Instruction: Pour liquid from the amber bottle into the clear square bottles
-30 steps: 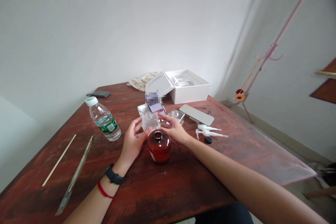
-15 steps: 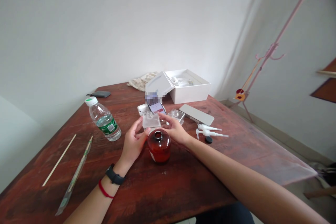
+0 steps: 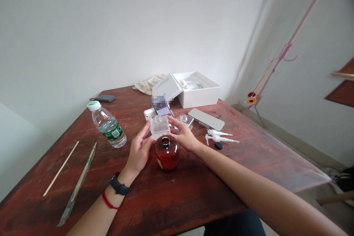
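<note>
One clear square bottle [image 3: 159,126], best kept level: I am flanking it, left hand [image 3: 140,152] with thumb and fingers parted, right hand [image 3: 186,136], pinch unclear, behind one amber bottle [image 3: 167,156].

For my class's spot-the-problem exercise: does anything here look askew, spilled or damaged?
The white lid tilts against the white box, askew rather than closing it. The amber bottle stands open, without a cap or pump. No spill or damage stands out.
</note>
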A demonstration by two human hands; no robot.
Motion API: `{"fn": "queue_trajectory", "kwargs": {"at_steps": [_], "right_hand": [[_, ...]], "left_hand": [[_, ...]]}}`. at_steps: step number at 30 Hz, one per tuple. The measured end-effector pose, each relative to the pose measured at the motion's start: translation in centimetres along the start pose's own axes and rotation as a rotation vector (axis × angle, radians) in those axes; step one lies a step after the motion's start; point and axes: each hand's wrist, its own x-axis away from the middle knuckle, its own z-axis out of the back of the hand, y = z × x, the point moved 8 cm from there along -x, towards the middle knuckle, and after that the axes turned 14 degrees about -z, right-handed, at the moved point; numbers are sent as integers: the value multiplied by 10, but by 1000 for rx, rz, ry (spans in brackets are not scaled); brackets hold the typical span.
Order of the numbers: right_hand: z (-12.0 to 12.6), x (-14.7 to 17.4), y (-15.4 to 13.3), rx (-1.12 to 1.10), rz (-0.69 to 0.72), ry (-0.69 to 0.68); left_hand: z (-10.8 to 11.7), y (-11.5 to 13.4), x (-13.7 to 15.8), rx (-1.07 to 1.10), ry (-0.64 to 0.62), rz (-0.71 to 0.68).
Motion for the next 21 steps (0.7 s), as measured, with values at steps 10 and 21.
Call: {"fn": "queue_trajectory", "kwargs": {"at_steps": [10,21], "right_hand": [[-3,4,-9,-31,-22,29],[-5,9,-11,-64,-28,56]], "left_hand": [[-19,7,5,252,-146,-9],[-22,3,8,350,-222,-46]]}}
